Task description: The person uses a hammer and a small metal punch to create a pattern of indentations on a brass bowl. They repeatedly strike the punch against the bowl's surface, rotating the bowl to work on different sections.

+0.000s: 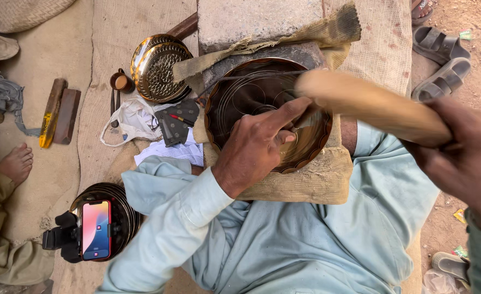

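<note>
Right hand (463,163) grips a raised wooden mallet (371,103); left hand (259,144) pinches a chisel (305,121) on the brass plate (235,92). A mistimed blow could strike fingers.

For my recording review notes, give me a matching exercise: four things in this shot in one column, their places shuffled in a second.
Things:
1. wooden mallet
2. small cup
3. phone
4. sandals

Places:
A. on bare ground, top right
B. raised in the right hand
C. on a stand, bottom left
D. beside the stacked brass plates, upper left

Pairs: 1-B, 2-D, 3-C, 4-A
</note>
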